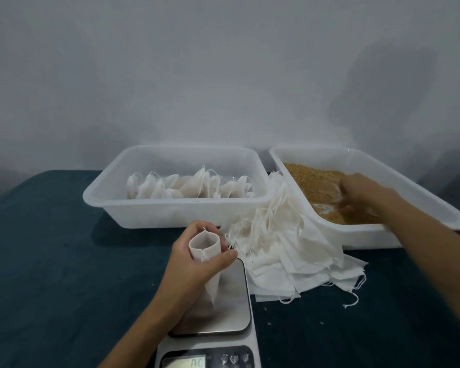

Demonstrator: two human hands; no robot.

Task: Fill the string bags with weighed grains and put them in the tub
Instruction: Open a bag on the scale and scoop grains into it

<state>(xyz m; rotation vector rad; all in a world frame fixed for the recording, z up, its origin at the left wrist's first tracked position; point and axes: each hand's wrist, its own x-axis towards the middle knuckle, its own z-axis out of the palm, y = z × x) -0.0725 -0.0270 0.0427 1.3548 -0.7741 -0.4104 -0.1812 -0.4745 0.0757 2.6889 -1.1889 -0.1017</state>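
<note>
Your left hand grips an open string bag upright, fingers curled round its mouth, its lower end hanging over the steel plate of the scale at 6 o'clock on the dark tabletop. Your right hand is down in the grains of the tub at 2 o'clock; it is blurred, so you cannot tell whether its fingers are wide or closed. The other tub, at 12 o'clock, holds a row of filled bags. A loose pile of empty bags lies between the two tubs, just beside the scale at its 2 o'clock.
</note>
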